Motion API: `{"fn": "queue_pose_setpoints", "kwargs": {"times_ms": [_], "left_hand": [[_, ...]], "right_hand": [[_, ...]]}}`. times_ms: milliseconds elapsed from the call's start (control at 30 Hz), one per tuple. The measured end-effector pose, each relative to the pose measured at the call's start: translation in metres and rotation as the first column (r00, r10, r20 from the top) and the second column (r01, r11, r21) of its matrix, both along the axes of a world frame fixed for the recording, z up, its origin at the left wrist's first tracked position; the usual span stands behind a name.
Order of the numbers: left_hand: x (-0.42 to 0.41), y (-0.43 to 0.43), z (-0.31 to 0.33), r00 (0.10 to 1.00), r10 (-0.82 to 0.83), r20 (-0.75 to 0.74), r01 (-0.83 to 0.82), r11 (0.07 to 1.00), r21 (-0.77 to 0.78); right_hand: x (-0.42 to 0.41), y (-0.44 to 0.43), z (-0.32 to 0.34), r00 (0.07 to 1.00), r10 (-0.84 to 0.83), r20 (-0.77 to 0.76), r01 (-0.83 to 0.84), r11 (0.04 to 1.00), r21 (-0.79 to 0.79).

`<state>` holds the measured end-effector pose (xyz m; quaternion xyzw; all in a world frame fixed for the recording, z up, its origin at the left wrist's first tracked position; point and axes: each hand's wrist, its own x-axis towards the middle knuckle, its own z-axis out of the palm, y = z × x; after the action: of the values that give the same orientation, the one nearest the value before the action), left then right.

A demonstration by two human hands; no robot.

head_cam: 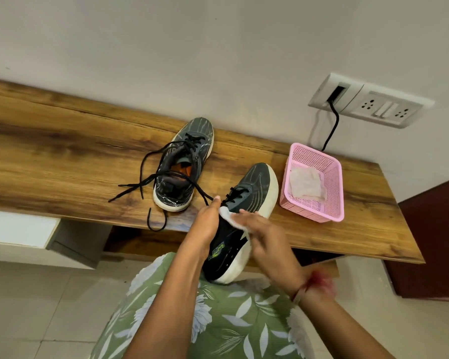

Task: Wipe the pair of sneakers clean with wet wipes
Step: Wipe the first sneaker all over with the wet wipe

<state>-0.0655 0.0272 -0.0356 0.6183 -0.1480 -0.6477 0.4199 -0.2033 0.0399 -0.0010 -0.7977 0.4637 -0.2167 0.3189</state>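
1. Left of the pink basket [333, 193], at the near edge of the bench [62, 156], the held sneaker [252, 193] is tilted. Its toe is just beside the basket and its heel hangs off the bench edge over the person's lap.
2. Left hand [208, 221]: grip closed round the collar of the held sneaker, thumb up by the lacing. The fingers are hidden behind the shoe.
3. Right hand [265, 237]: grip spread, fingers laid fairly flat, pressing a wet wipe [231, 216] onto the dark upper on the basket-facing side. Cannot tell whether the thumb also pinches the wipe.
4. Farther left of the basket, well apart from it, the second sneaker [183, 164] stands on its sole with its toe to the wall. Its laces [145, 182] are undone and trail over the bench. No hand is on it.
5. Basket contents: one crumpled used wipe [306, 186] on the mesh floor, and nothing else seen inside. No wipe packet is in view.
6. Progress, as a judgement: mid-task.
   - The spent wipe suggests some cleaning is already done, but which surfaces cannot be told.
   - The upper of the held sneaker is under the wipe now.
   - Left to do: the rest of this shoe, likely the second sneaker, and putting the wipe in hand into the basket.
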Motion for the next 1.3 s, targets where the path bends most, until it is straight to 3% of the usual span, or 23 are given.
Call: {"fn": "queue_pose_setpoints", "kwargs": {"times_ms": [33,100,167,233,300,367,433,533,733,833,967,1100,1133,1233,1300], "left_hand": [[0.000,0.002,0.002,1.000,-0.017,-0.007,0.017,1.000,-0.006],[0.001,0.004,0.005,0.998,-0.059,-0.028,0.058,0.998,-0.024],[0.005,0.006,0.008,0.994,-0.112,-0.018,0.112,0.993,-0.028],[0.009,0.006,0.010,0.986,-0.151,0.077,0.153,0.988,-0.018],[0.010,0.006,0.008,0.963,-0.186,0.193,0.189,0.982,0.003],[0.010,0.007,0.008,0.938,-0.227,0.263,0.231,0.973,0.013],[0.008,0.007,0.004,0.927,-0.233,0.294,0.241,0.970,0.008],[0.005,0.005,-0.003,0.940,-0.173,0.294,0.178,0.984,0.009],[0.004,0.005,0.004,0.999,0.005,0.038,-0.007,0.999,0.054],[0.004,0.005,0.006,0.999,0.047,-0.008,-0.046,0.996,0.072],[0.004,0.004,0.008,0.997,0.060,-0.045,-0.056,0.995,0.088],[0.007,0.002,0.006,0.998,0.058,-0.022,-0.056,0.995,0.085],[0.007,0.001,0.005,0.998,0.060,-0.032,-0.057,0.995,0.085],[0.006,0.001,0.002,0.997,0.050,-0.061,-0.045,0.996,0.079],[0.007,0.001,0.003,0.997,0.045,-0.060,-0.040,0.996,0.074]], "right_hand": [[-0.001,-0.004,0.005,0.978,-0.138,0.157,0.105,0.975,0.196],[-0.005,-0.015,0.013,0.798,-0.472,0.375,0.270,0.836,0.477],[-0.012,-0.025,0.018,0.588,-0.664,0.463,0.365,0.728,0.580],[-0.017,-0.033,0.021,0.512,-0.696,0.503,0.441,0.716,0.542],[-0.016,-0.035,0.021,0.589,-0.627,0.510,0.498,0.779,0.382],[-0.011,-0.032,0.016,0.769,-0.492,0.409,0.489,0.864,0.119],[-0.006,-0.027,0.000,0.931,-0.336,0.140,0.358,0.915,-0.188],[-0.002,-0.020,-0.027,0.969,-0.107,-0.221,0.011,0.919,-0.395],[-0.015,-0.003,-0.035,0.935,0.180,-0.307,-0.284,0.897,-0.339],[-0.030,-0.022,-0.030,0.849,0.250,-0.466,-0.443,0.817,-0.370],[-0.033,-0.031,-0.026,0.876,0.175,-0.450,-0.367,0.846,-0.386],[-0.031,-0.010,-0.029,0.752,0.390,-0.532,-0.612,0.713,-0.342],[-0.034,-0.016,-0.028,0.751,0.372,-0.546,-0.609,0.710,-0.353],[-0.044,-0.037,-0.022,0.842,0.177,-0.510,-0.413,0.819,-0.397],[-0.042,-0.032,-0.020,0.846,0.200,-0.493,-0.425,0.811,-0.401]]}}
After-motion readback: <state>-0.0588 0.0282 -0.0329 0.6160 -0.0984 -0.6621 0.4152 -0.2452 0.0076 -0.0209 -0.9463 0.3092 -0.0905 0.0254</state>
